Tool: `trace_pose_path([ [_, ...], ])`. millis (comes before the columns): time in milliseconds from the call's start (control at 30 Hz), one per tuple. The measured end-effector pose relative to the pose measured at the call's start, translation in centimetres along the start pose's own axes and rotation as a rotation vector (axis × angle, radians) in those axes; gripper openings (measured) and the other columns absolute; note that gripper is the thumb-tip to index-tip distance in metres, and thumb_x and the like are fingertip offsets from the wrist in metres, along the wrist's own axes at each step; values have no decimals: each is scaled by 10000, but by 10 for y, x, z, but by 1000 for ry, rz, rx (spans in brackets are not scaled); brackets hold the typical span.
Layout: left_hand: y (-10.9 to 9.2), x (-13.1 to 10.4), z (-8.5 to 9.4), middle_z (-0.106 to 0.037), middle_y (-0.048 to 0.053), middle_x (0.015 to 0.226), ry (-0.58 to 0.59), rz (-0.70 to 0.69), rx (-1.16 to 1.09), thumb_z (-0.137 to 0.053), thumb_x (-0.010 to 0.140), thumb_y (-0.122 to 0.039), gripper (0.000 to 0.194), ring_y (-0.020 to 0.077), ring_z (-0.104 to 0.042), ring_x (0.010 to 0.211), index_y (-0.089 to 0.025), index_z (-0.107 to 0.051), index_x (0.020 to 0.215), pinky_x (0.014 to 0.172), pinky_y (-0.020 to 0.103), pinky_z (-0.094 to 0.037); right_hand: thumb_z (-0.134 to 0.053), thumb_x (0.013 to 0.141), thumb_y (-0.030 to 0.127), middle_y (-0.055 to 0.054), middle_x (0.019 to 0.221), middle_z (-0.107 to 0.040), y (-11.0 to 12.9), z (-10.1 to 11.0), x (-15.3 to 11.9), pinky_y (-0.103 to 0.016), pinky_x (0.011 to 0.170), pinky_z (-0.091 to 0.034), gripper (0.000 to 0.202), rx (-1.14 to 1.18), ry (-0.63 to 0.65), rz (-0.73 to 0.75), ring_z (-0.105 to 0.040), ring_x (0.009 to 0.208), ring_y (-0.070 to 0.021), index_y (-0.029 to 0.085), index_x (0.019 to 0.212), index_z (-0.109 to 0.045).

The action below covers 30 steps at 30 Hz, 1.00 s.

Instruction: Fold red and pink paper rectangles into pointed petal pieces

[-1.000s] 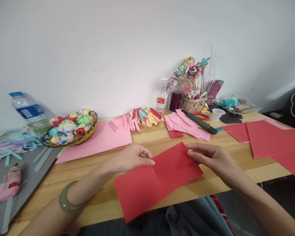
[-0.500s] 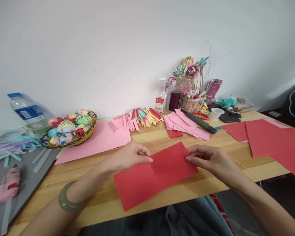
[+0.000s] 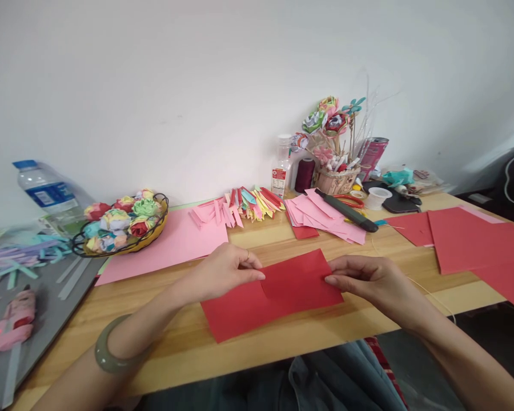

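A red paper rectangle (image 3: 278, 297) is held over the wooden table (image 3: 175, 342), its left part nearest the front edge. My left hand (image 3: 229, 271) pinches its upper edge near the middle between thumb and fingers; a ring and a green bangle show on that arm. At the paper's right edge, my right hand (image 3: 364, 279) grips it between thumb and fingertips. The paper has a slight bend below my left fingertips. Behind it lie pink paper pieces (image 3: 325, 220) with a dark-handled tool (image 3: 346, 211) on top.
To the left are a basket of paper flowers (image 3: 154, 234), a water bottle (image 3: 47, 191) and a pink glue gun (image 3: 17, 325) on a grey mat. Paper strips (image 3: 257, 205) lie near the wall. Large red sheets (image 3: 471, 240) lie at the right.
The red paper's lower left part has risen away from the front edge, and the sheet looks more bent in the middle. Both hands keep their hold, nearly in place.
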State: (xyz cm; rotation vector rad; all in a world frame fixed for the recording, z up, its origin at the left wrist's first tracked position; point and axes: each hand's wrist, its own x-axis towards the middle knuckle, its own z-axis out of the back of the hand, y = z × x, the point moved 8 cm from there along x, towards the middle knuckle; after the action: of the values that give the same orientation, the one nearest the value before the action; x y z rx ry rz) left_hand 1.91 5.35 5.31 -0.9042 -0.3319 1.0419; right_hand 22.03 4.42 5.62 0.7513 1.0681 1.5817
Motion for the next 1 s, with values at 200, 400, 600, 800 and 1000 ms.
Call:
trace_pose_path([
  [200,1,0,0,-662,-6,713,24,26,-60,-608,757,-349,202,114,-538,621,-156,-668,760,577,203,-389,-664,606,630,-62,727,-695,-1,1,-3,-287,566,-500,460,15,-17,-13,-615,648,-190,194,737,-729],
  [400,3,1,-1,-633,-21,648,51,71,-111,-636,715,-331,181,101,-505,575,-154,-676,725,545,198,-359,-686,581,626,-63,712,-688,-3,1,-3,-287,557,-494,458,39,-12,-25,-609,639,-191,192,723,-729],
  [600,6,3,-5,-574,-39,586,118,95,-141,-645,699,-368,229,72,-402,493,-143,-676,723,477,197,-295,-679,591,627,-65,736,-691,-3,1,1,-295,576,-503,452,26,-33,-5,-618,668,-203,194,714,-724],
  [800,14,7,-12,-583,-31,622,161,70,-174,-624,710,-320,186,71,-423,514,-138,-654,730,475,187,-294,-663,610,627,-67,726,-693,3,1,5,-291,539,-505,445,-3,-71,32,-616,638,-200,196,705,-719],
  [1000,16,11,-17,-507,-61,525,158,70,-273,-601,720,-282,158,57,-389,454,-137,-640,769,441,178,-275,-610,725,500,-44,716,-693,23,3,-4,-282,510,-489,292,-156,-184,185,-617,630,-201,223,738,-702],
])
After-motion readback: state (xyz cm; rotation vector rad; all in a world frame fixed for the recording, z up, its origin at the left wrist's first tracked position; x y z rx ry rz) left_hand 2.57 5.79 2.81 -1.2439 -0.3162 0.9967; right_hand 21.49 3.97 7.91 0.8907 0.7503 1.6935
